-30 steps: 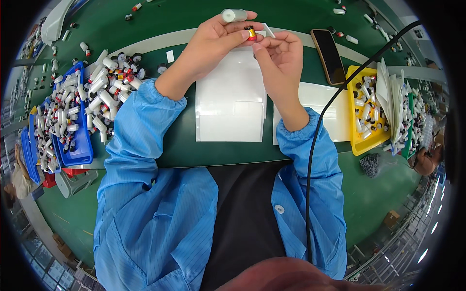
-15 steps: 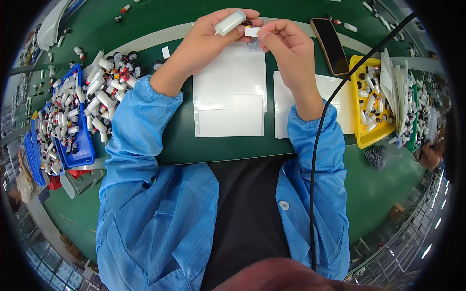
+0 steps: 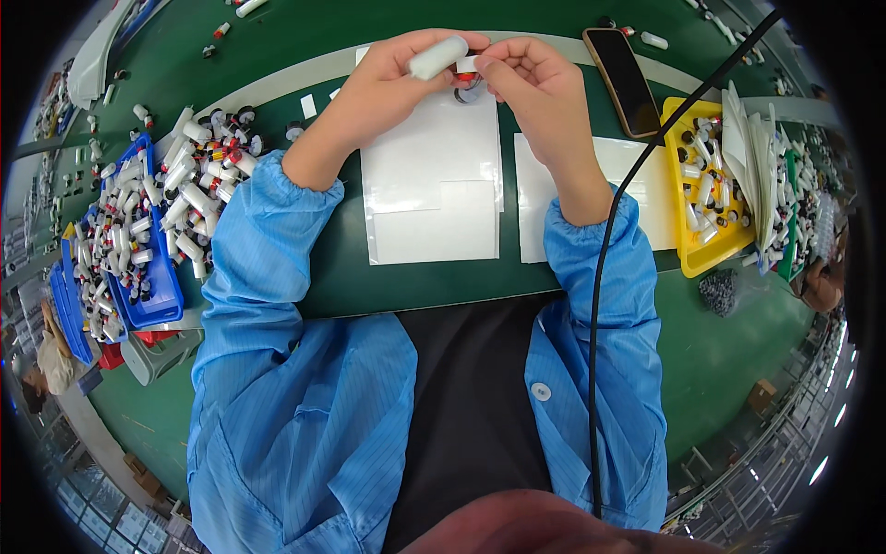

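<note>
My left hand (image 3: 380, 100), fingers curled, holds a white cylinder part (image 3: 437, 58) tilted over the far end of the desk. Just right of the cylinder show a red collar (image 3: 465, 78) and a greyish round disc (image 3: 469, 94); whether they belong to the same part is hidden by my fingers. With thumb and fingertips, my right hand (image 3: 546, 97) pinches a small white label-like piece (image 3: 466, 65) against or very near the red collar. Below both hands lie white glossy sheets (image 3: 434, 235).
White cylinder parts (image 3: 189, 198) are heaped at left beside a blue tray (image 3: 159, 309). At right are more sheets (image 3: 531, 208), a phone (image 3: 623, 83) and a yellow tray (image 3: 706, 263) of parts. A black cable (image 3: 604, 268) crosses before my right forearm.
The small white piece has shifted slightly left, and less of it shows. The red collar has come into view beneath it. Both hands have moved a little left.
</note>
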